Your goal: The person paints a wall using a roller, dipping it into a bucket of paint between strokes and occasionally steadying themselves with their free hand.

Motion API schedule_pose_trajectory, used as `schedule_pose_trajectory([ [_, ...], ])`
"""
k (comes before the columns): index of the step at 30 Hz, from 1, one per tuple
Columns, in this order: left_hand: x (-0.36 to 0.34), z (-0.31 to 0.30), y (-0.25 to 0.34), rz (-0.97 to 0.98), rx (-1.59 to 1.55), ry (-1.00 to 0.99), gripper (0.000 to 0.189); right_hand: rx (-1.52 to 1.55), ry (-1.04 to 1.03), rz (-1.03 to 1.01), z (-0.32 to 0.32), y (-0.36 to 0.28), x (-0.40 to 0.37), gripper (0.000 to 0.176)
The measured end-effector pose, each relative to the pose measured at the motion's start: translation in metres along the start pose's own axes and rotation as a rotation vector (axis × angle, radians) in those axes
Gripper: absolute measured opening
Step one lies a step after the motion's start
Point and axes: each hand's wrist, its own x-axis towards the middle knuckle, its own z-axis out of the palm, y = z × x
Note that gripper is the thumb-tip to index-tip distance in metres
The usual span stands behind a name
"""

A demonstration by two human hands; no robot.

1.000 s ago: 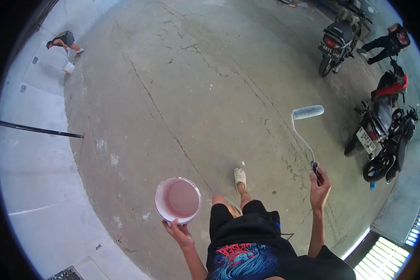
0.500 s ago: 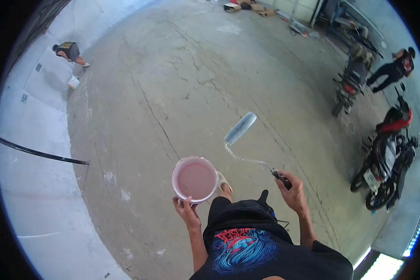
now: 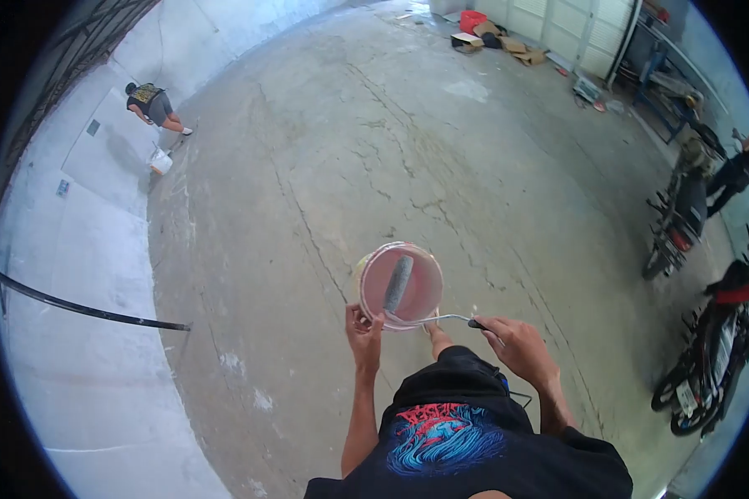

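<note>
A pinkish-white bucket is held up in front of my body, tilted so that its inside shows. My left hand grips its lower left rim, with the thumb over the edge. My right hand is closed around the dark handle of a paint roller. The roller's grey sleeve lies within the bucket's opening, and its bent metal rod crosses the rim toward my right hand. How deep the sleeve sits in the bucket is hard to tell.
One person bends by the white left wall near a white bucket. Another person stands at the right behind motorcycles. A black pole juts from the left. Cardboard and a red bucket lie far back.
The roller has moved from open air beside the bucket to its opening. The bucket has tilted and risen in view, and both hands are closer together. The camera view has shifted.
</note>
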Motion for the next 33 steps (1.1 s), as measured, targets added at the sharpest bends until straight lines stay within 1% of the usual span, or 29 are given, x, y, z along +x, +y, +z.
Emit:
schedule_pose_trajectory([
  [2, 0.052, 0.012, 0.007, -0.038, -0.022, -0.001, 0.027, -0.062, -0.035, -0.025, 0.001, 0.005, 0.067, 0.029],
  [3, 0.066, 0.020, 0.013, -0.046, -0.011, -0.008, 0.028, -0.054, -0.042, -0.038, -0.004, 0.004, 0.089, 0.029],
  [5, 0.115, 0.023, 0.021, -0.048, 0.019, -0.012, 0.027, -0.170, -0.164, -0.029, -0.019, -0.011, 0.156, 0.029],
  [6, 0.141, 0.026, 0.023, -0.059, 0.038, -0.024, 0.027, -0.172, -0.161, -0.042, -0.024, -0.009, 0.191, 0.029],
  [8, 0.180, 0.032, 0.033, -0.061, 0.012, 0.008, 0.026, -0.242, -0.230, -0.136, -0.023, -0.003, 0.245, 0.033],
  [10, 0.218, 0.046, 0.045, -0.029, -0.031, 0.016, 0.024, -0.282, -0.253, -0.149, -0.028, -0.004, 0.289, 0.033],
  [12, 0.265, 0.050, 0.042, -0.020, -0.045, 0.029, 0.023, -0.326, -0.266, -0.159, -0.030, -0.005, 0.343, 0.034],
  [14, 0.315, 0.052, 0.035, -0.033, -0.059, 0.010, 0.023, -0.322, -0.226, -0.198, -0.029, -0.002, 0.394, 0.032],
  [17, 0.387, 0.058, 0.021, -0.051, -0.089, -0.001, 0.024, -0.344, -0.255, -0.151, -0.031, 0.001, 0.466, 0.030],
  [20, 0.474, 0.065, 0.015, -0.038, -0.113, 0.000, 0.025, -0.375, -0.280, -0.126, -0.030, 0.002, 0.555, 0.029],
  [23, 0.562, 0.067, 0.009, -0.078, -0.101, -0.003, 0.027, -0.360, -0.236, -0.145, -0.039, -0.001, 0.637, 0.026],
  [24, 0.592, 0.072, 0.012, -0.063, -0.117, -0.027, 0.027, -0.377, -0.209, -0.136, -0.046, -0.004, 0.664, 0.026],
  [26, 0.649, 0.074, 0.017, -0.119, -0.210, -0.096, 0.029, -0.385, -0.243, -0.088, -0.055, -0.010, 0.714, 0.023],
  [27, 0.678, 0.076, 0.018, -0.071, -0.157, -0.114, 0.028, -0.390, -0.280, -0.036, -0.063, -0.013, 0.738, 0.031],
  [28, 0.703, 0.079, 0.023, -0.090, -0.148, -0.121, 0.028, -0.377, -0.289, -0.019, -0.071, -0.016, 0.760, 0.031],
  [31, 0.778, 0.092, 0.031, -0.077, -0.124, -0.154, 0.027, -0.398, -0.266, 0.055, -0.080, -0.012, 0.827, 0.026],
  [32, 0.802, 0.096, 0.032, -0.083, -0.123, -0.159, 0.027, -0.395, -0.268, 0.063, -0.079, -0.007, 0.849, 0.026],
  [33, 0.826, 0.100, 0.032, -0.106, -0.121, -0.158, 0.026, -0.396, -0.230, 0.030, -0.078, -0.001, 0.872, 0.022],
])
